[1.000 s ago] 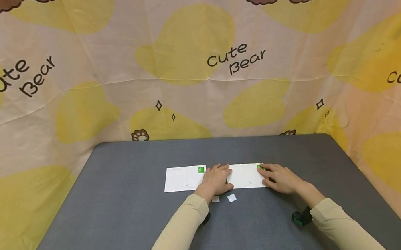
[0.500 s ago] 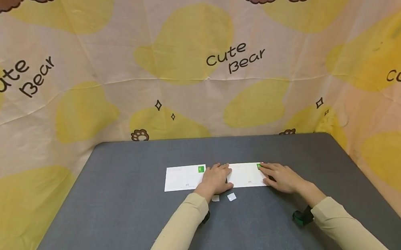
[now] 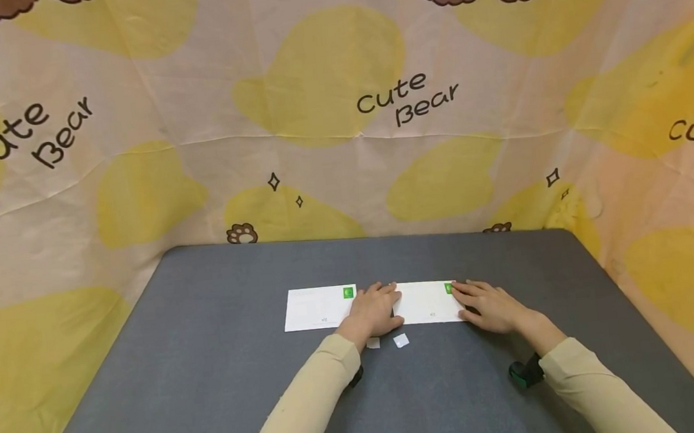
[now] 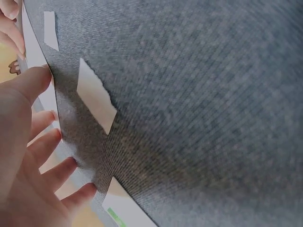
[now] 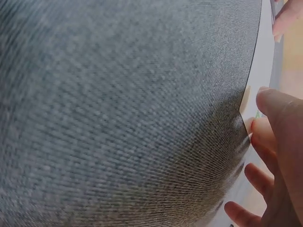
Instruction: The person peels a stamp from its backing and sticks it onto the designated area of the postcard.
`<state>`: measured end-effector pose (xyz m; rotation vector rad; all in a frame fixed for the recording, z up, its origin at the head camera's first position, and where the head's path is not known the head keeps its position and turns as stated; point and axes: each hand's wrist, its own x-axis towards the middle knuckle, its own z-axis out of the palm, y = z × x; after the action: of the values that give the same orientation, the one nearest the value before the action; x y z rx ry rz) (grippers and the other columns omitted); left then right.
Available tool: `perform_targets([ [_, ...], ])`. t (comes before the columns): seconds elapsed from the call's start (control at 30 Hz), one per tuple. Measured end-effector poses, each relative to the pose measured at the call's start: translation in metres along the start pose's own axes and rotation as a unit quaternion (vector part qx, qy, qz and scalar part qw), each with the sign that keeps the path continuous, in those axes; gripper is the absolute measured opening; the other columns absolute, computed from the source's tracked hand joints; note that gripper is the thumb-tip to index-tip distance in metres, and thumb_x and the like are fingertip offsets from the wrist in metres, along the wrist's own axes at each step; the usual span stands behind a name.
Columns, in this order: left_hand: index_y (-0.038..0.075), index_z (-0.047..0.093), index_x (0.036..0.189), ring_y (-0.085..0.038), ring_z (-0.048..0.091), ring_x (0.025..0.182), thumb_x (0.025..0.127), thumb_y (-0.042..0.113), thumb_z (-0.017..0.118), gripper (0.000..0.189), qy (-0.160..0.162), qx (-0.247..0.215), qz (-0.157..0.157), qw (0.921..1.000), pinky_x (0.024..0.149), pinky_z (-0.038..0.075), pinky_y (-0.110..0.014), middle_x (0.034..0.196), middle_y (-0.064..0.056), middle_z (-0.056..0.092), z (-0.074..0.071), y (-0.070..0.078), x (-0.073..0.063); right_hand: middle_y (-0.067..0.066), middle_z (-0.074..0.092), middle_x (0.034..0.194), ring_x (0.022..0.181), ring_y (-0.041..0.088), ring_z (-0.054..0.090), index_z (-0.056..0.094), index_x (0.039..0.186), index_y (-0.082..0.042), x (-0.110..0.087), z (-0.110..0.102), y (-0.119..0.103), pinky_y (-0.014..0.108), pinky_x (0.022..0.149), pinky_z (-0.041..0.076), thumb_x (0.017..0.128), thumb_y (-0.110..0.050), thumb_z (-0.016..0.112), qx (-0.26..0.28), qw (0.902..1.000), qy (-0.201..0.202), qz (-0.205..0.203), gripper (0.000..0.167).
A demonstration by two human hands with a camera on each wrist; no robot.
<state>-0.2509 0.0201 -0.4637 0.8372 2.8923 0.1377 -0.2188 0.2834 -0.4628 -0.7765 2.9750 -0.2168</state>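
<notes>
Two white envelopes lie side by side on the grey table. The right envelope (image 3: pixel 427 303) carries a green stamp (image 3: pixel 448 288) at its upper right corner. My right hand (image 3: pixel 487 307) rests at that corner, an index fingertip at the stamp's edge and the thumb over the envelope's right edge. My left hand (image 3: pixel 373 310) lies with spread fingers on the left end of the same envelope, thumb at its near edge. The left envelope (image 3: pixel 318 308) bears its own green stamp (image 3: pixel 348 293); my left hand stands close to its right edge.
Two small white paper pieces lie near the left wrist, one paper piece (image 3: pixel 401 341) in front of the right envelope and another paper piece (image 3: pixel 373 343) by the sleeve. The grey table (image 3: pixel 226 395) extends around them. A patterned cloth (image 3: pixel 311 108) hangs behind its far edge.
My right hand has slid slightly to the right, and more of the green stamp on the right envelope shows. The left hand has stayed in place.
</notes>
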Motion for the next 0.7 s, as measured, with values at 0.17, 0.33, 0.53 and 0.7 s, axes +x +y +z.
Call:
perform_targets([
  [0.17,0.018,0.044,0.138,-0.025,0.033,0.134,0.088,0.045,0.055,0.057,-0.012,-0.008,0.006,0.9999,0.103,0.033,-0.045,0.147,0.002,0.035,-0.002,-0.002,-0.003,0.016,0.044,0.139,0.124,0.041,0.04,0.049,0.132,-0.002,0.004,-0.001,-0.001,0.064,0.086,0.038,0.093,-0.028,0.054,0.002,0.9999,0.011,-0.006,0.048],
  [0.33,0.016,0.042,0.139,-0.024,0.033,0.135,0.09,0.046,0.053,0.058,-0.003,-0.017,0.007,0.9998,0.105,0.031,-0.044,0.147,0.0,0.036,-0.003,-0.008,-0.007,0.016,0.055,0.124,0.113,0.037,0.05,0.059,0.122,0.0,0.016,-0.001,-0.006,0.057,0.085,0.042,0.091,-0.024,0.056,0.003,0.9988,0.049,-0.008,0.039],
  [0.53,0.016,0.046,0.136,-0.024,0.035,0.133,0.089,0.045,0.054,0.056,0.018,-0.026,0.012,0.9994,0.105,0.031,-0.045,0.143,-0.002,0.041,-0.01,-0.016,-0.017,0.014,0.06,0.115,0.107,0.037,0.053,0.063,0.115,-0.003,0.019,-0.002,-0.008,0.057,0.083,0.042,0.089,-0.022,0.059,-0.004,0.9977,0.066,0.017,0.032],
  [0.7,0.015,0.046,0.135,-0.026,0.035,0.133,0.088,0.045,0.055,0.056,0.04,-0.028,0.018,0.9986,0.104,0.031,-0.046,0.142,-0.003,0.042,-0.02,-0.028,-0.03,0.012,0.061,0.112,0.106,0.036,0.054,0.063,0.113,-0.007,0.018,-0.005,-0.008,0.057,0.082,0.042,0.089,-0.022,0.06,-0.008,0.9959,0.087,0.02,0.029],
])
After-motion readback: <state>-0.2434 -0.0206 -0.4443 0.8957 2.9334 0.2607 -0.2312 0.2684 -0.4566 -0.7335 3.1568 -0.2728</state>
